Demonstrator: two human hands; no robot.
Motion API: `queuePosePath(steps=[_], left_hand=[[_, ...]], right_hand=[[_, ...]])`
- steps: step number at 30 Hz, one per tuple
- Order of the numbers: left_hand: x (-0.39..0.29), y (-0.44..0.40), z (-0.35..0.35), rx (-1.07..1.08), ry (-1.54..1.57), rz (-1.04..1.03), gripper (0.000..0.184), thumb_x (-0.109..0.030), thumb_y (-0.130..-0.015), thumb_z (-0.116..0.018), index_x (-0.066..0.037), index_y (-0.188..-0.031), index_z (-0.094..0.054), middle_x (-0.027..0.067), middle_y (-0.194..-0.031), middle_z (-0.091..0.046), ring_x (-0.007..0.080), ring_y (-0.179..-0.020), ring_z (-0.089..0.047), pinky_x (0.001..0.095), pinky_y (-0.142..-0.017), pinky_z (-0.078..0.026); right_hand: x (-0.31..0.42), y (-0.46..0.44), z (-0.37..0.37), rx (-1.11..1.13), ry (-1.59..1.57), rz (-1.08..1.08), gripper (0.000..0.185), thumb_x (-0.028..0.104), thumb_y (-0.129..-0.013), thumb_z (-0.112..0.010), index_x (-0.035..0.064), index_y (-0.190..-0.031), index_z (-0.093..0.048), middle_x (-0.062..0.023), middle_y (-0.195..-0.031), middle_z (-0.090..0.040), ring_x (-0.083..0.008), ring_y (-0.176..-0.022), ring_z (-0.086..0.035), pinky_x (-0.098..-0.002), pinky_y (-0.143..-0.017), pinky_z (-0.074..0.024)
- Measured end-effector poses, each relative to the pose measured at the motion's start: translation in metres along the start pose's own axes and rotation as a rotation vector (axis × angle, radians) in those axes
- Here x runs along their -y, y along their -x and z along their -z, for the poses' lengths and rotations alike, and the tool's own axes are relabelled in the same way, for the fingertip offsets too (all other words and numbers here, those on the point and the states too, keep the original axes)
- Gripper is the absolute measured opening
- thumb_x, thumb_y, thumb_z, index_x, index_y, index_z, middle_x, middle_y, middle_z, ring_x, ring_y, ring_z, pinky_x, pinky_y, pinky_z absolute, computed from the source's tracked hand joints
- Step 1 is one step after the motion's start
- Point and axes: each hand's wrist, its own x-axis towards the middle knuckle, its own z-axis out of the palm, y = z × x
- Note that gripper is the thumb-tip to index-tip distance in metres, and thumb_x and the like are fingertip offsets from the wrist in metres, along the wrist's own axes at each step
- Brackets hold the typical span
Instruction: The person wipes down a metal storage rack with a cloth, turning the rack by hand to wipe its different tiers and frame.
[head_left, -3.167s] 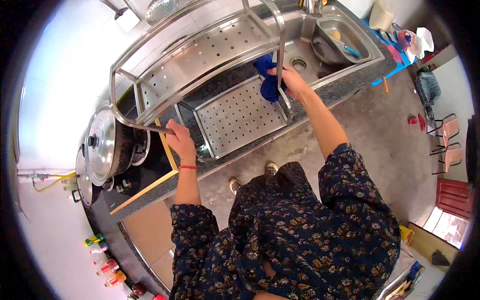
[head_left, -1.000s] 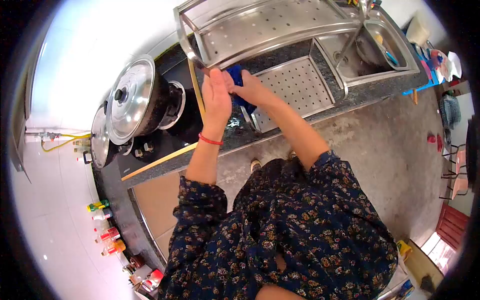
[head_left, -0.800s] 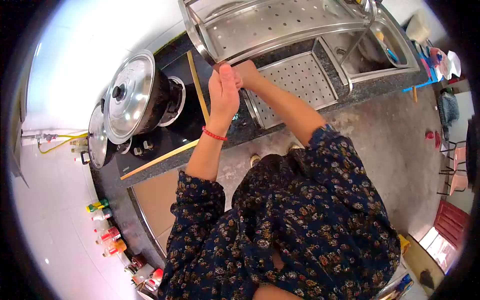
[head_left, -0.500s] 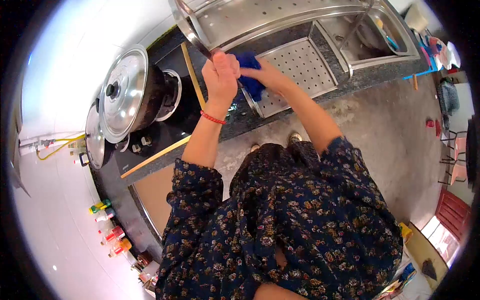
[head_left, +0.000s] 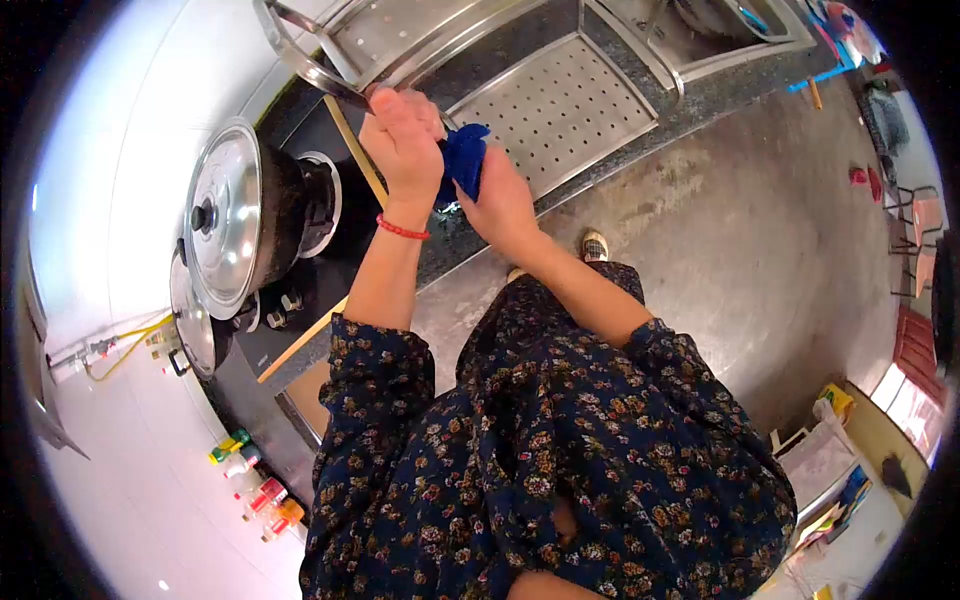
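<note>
My left hand (head_left: pixel 405 150), with a red beaded bracelet on its wrist, is closed around the lower end of a curved metal bar (head_left: pixel 340 88) of the stainless steel rack. Just to its right, my right hand (head_left: pixel 500 200) grips a crumpled blue cloth (head_left: pixel 463 155). The cloth lies against the left fist, and whatever is inside its folds is hidden. Beyond both hands is a perforated steel drain tray (head_left: pixel 560 110) on the dark stone counter.
On the left, a large lidded pot (head_left: pixel 228 220) stands on the black gas stove (head_left: pixel 300 265), which has a wooden strip (head_left: pixel 305 340) along its edge. Several bottles (head_left: pixel 262 495) line the wall. A sink (head_left: pixel 700 35) lies at the upper right, above concrete floor (head_left: pixel 690 230).
The view has shifted, with the counter now further up. My right hand has drawn the blue cloth back toward my body, its fingers closer around it. My left hand keeps its grip on the bar.
</note>
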Motion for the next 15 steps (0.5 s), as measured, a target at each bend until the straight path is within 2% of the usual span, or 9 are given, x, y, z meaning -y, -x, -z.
queuePosePath(steps=[2,5,7,10,13,14,15], left_hand=[[0.002,-0.001,0.003,0.032,-0.021,0.009,0.055,-0.05,-0.095,-0.038,-0.008,-0.06,-0.032,-0.0009,-0.051,-0.033,0.0086,-0.043,-0.032,0.0248,-0.04,-0.025],[0.004,-0.002,-0.002,-0.008,-0.04,0.061,0.057,-0.061,-0.09,-0.038,-0.012,-0.063,-0.026,-0.003,-0.054,-0.023,0.0091,-0.045,-0.024,0.0257,-0.043,-0.02],[0.001,0.002,-0.003,0.013,-0.013,0.083,0.056,-0.059,-0.091,-0.037,-0.012,-0.062,-0.026,-0.0029,-0.053,-0.023,0.0093,-0.044,-0.024,0.0258,-0.043,-0.02],[0.003,0.008,-0.003,0.057,0.027,0.068,0.053,-0.054,-0.094,-0.036,-0.013,-0.062,-0.026,-0.003,-0.051,-0.024,0.009,-0.043,-0.024,0.026,-0.041,-0.019],[0.003,0.007,-0.006,0.001,0.065,0.08,0.054,-0.05,-0.094,-0.04,-0.01,-0.061,-0.028,-0.0026,-0.052,-0.028,0.0077,-0.043,-0.025,0.025,-0.04,-0.018],[0.005,0.005,-0.004,0.011,0.048,0.073,0.055,-0.05,-0.094,-0.04,-0.01,-0.059,-0.028,-0.0025,-0.052,-0.028,0.0075,-0.043,-0.025,0.0249,-0.04,-0.018],[0.006,0.003,-0.005,0.007,0.061,0.079,0.055,-0.05,-0.095,-0.04,-0.01,-0.059,-0.028,-0.0025,-0.052,-0.028,0.0075,-0.043,-0.025,0.0249,-0.04,-0.018]], right_hand=[[-0.016,0.015,-0.006,-0.003,0.041,0.042,0.043,0.011,-0.071,-0.068,0.0013,-0.106,-0.046,-0.0218,-0.097,-0.057,-0.0417,-0.089,-0.055,-0.0454,-0.073,-0.0451],[-0.053,0.028,-0.006,0.006,0.0,0.063,0.035,0.007,-0.069,-0.067,0.0025,-0.101,-0.053,-0.0212,-0.098,-0.058,-0.0412,-0.09,-0.055,-0.0449,-0.075,-0.0448],[-0.078,0.038,-0.012,-0.018,-0.091,0.073,0.033,0.006,-0.068,-0.067,0.0034,-0.099,-0.056,-0.021,-0.098,-0.058,-0.0407,-0.094,-0.054,-0.0433,-0.078,-0.0445],[-0.135,0.06,-0.027,-0.101,-0.073,0.159,0.042,0.005,-0.067,-0.067,0.0049,-0.108,-0.055,-0.0192,-0.102,-0.057,-0.0394,-0.098,-0.053,-0.0413,-0.084,-0.0434],[-0.121,0.064,0.014,-0.214,0.016,0.267,0.048,0.009,-0.068,-0.069,0.0055,-0.113,-0.054,-0.0183,-0.105,-0.055,-0.0381,-0.1,-0.052,-0.04,-0.089,-0.0416],[-0.115,0.054,0.028,-0.216,-0.017,0.138,0.048,0.013,-0.069,-0.07,0.0054,-0.114,-0.054,-0.0174,-0.107,-0.053,-0.0359,-0.102,-0.05,-0.041,-0.089,-0.0409],[-0.111,0.04,0.045,-0.341,0.05,0.108,0.05,0.014,-0.069,-0.071,0.0048,-0.115,-0.053,-0.0173,-0.108,-0.053,-0.035,-0.101,-0.051,-0.0409,-0.089,-0.0409]])
